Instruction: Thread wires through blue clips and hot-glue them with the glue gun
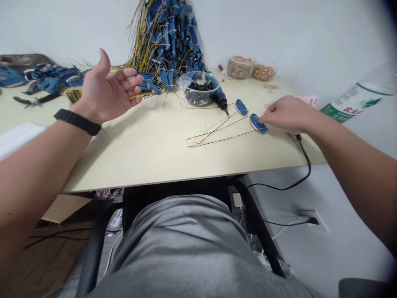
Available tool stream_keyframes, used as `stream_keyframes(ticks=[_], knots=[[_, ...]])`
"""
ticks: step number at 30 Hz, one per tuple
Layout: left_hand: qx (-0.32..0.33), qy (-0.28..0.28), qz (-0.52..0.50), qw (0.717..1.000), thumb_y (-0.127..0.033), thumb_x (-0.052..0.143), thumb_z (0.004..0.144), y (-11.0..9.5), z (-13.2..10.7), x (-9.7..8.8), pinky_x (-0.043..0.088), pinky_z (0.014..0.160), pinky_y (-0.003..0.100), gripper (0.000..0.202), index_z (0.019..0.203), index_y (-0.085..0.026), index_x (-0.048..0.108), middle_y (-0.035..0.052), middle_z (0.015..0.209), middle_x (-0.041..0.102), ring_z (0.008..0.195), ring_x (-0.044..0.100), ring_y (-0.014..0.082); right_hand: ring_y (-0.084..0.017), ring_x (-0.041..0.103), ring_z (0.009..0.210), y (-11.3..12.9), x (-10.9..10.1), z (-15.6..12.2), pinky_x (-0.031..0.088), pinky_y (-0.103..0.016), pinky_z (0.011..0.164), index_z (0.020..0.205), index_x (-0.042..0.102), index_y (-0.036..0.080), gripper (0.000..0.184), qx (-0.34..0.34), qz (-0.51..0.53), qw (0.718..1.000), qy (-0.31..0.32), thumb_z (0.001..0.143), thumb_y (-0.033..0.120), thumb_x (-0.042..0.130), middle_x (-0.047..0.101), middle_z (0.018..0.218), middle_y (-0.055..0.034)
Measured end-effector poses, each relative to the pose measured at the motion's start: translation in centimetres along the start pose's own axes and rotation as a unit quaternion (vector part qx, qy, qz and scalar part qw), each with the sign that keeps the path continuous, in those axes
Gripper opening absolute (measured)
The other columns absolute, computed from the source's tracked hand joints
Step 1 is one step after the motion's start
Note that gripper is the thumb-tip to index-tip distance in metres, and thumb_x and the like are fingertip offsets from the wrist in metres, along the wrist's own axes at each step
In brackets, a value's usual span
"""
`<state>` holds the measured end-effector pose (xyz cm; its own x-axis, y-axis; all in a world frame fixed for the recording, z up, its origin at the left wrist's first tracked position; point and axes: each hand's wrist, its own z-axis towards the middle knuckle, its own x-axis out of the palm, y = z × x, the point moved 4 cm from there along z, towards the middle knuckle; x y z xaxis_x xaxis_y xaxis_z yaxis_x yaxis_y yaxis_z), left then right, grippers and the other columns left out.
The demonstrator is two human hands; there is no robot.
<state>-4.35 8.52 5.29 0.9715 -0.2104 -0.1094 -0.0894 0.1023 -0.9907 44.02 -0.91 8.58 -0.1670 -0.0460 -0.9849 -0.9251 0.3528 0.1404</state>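
Observation:
My right hand [283, 114] pinches the edge of a small blue curved piece [257, 124] with a pale rim, at the right of the table. Thin yellow and black wires [221, 139] run from that piece leftward over the tabletop. A second blue piece [241, 107] of the same look, also with wires, lies just beyond it. Raised at the left is my left hand [108, 91], palm turned up, fingers spread and nothing in it. Behind its fingertips lie more blue pieces [150, 82].
A clear tub [200, 93] holds small black parts, beside a teal and black screwdriver-like tool [221, 99]. Wired blue pieces form a tall heap [170, 41] at the wall. Pliers [37, 100] lie left. Right are tubs of tan bits [240, 68], a bottle [356, 97] and a black cable [305, 165].

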Motion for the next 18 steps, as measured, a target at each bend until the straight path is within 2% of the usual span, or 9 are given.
stream_keyframes(ticks=[2,4,6,8,10,13,15,16,18], knots=[[0.005,-0.002,0.026,1.0,-0.118,0.09,0.083,0.0,0.1,0.0,0.059,0.132,0.049,0.102,0.105,-0.024,0.057,0.0117,0.167,0.082,0.158,0.057,0.0389,-0.02,0.056,0.064,-0.2,0.2,0.1,0.046,-0.044,0.068,0.095,0.084,0.017,0.019,0.005,-0.003,1.0,0.0,0.113,0.018,0.09,0.072,0.079,-0.0066],[0.011,-0.006,0.079,0.997,-0.122,0.073,0.091,-0.1,0.2,0.0,0.06,0.13,0.05,0.103,0.111,-0.023,0.055,0.0143,0.167,0.08,0.156,0.058,0.0383,-0.018,0.052,0.059,-0.2,0.4,0.1,0.046,-0.046,0.068,0.094,0.084,0.017,0.021,-0.001,-0.008,1.0,-0.003,0.114,0.017,0.088,0.067,0.072,-0.0041],[0.024,-0.004,0.14,0.99,-0.123,0.051,0.099,-0.1,0.2,0.0,0.061,0.127,0.055,0.102,0.117,-0.023,0.055,0.017,0.159,0.081,0.154,0.06,0.0399,-0.017,0.049,0.056,-0.1,0.6,0.2,0.045,-0.047,0.068,0.09,0.083,0.018,0.023,-0.007,-0.01,1.0,-0.008,0.112,0.015,0.087,0.062,0.065,-0.0017],[0.034,0.004,0.162,0.986,-0.122,0.044,0.101,-0.2,0.2,0.1,0.061,0.126,0.057,0.101,0.117,-0.023,0.053,0.0176,0.149,0.083,0.153,0.061,0.0404,-0.017,0.047,0.054,-0.1,0.6,0.4,0.044,-0.049,0.068,0.087,0.082,0.019,0.024,-0.01,-0.014,1.0,-0.01,0.109,0.011,0.087,0.059,0.06,-0.0003],[0.03,0.008,0.127,0.991,-0.126,0.061,0.093,-0.1,0.2,0.1,0.061,0.125,0.052,0.103,0.11,-0.024,0.049,0.0153,0.144,0.082,0.148,0.06,0.0365,-0.018,0.05,0.056,-0.2,0.6,0.7,0.045,-0.05,0.069,0.083,0.081,0.021,0.028,-0.007,-0.023,1.0,-0.009,0.106,0.011,0.091,0.061,0.058,-0.0009],[0.009,0.008,0.026,1.0,-0.123,0.1,0.063,-0.2,0.1,0.2,0.06,0.116,0.04,0.117,0.1,-0.025,0.047,0.0105,0.136,0.08,0.133,0.057,0.0285,-0.018,0.053,0.064,-0.7,-0.3,1.3,0.048,-0.05,0.077,0.075,0.077,0.024,0.039,-0.015,-0.029,0.998,-0.044,0.104,0.014,0.101,0.065,0.062,-0.0019],[0.005,0.012,-0.014,1.0,-0.118,0.111,0.048,-0.4,0.1,0.5,0.059,0.107,0.038,0.121,0.095,-0.025,0.049,0.0074,0.118,0.075,0.12,0.054,0.0256,-0.018,0.053,0.069,-0.8,-1.5,1.4,0.046,-0.05,0.081,0.073,0.075,0.025,0.042,-0.023,-0.014,0.996,-0.087,0.104,0.012,0.1,0.065,0.064,-0.0015],[0.009,0.015,-0.015,1.0,-0.117,0.112,0.049,-0.6,0.1,0.7,0.057,0.101,0.039,0.119,0.092,-0.026,0.048,0.0055,0.106,0.069,0.112,0.051,0.0245,-0.018,0.053,0.07,-0.6,-2.1,1.3,0.044,-0.05,0.082,0.073,0.074,0.026,0.043,-0.027,0.002,0.993,-0.111,0.104,0.01,0.098,0.063,0.064,-0.0009],[0.027,0.016,0.01,0.999,-0.11,0.11,0.063,-0.8,0.1,0.9,0.05,0.088,0.04,0.112,0.086,-0.027,0.04,0.0011,0.087,0.048,0.096,0.042,0.0222,-0.019,0.053,0.072,0.6,-3.3,0.6,0.042,-0.05,0.081,0.069,0.069,0.028,0.046,-0.042,0.044,0.985,-0.159,0.102,0.005,0.093,0.059,0.062,0.0001]])
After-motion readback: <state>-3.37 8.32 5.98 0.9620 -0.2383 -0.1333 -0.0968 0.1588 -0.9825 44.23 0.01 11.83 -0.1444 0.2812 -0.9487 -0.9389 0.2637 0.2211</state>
